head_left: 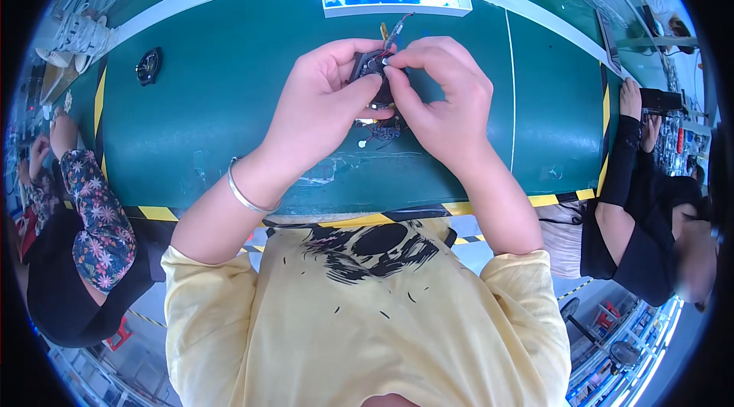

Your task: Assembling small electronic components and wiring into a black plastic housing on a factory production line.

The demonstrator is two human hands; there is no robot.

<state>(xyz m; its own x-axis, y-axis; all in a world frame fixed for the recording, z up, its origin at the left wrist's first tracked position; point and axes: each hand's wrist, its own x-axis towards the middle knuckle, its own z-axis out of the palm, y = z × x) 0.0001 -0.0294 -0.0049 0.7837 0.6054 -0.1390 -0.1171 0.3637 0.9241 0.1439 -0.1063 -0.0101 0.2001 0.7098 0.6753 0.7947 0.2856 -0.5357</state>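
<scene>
My left hand (325,97) is closed around a small black device housing (370,64) with wires and parts coming out of it. Its thumb lies across the front of the housing. Against the upper right of the housing, my right hand (445,94) has thumb and index finger pinched together on a tiny whitish piece (386,61), too small to name. A thin cable with a connector (396,31) sticks up beyond the fingers. Below the hands, a tangle of fine wires and small parts (382,130) shows over the green mat.
A white tray (397,9) of small blue pieces stands at the far side of the green table (229,101). A black ring-shaped part (149,66) lies at the left. Yellow-black tape (413,214) marks the table's edges. Co-workers sit at both sides, a floral sleeve (95,216) at left.
</scene>
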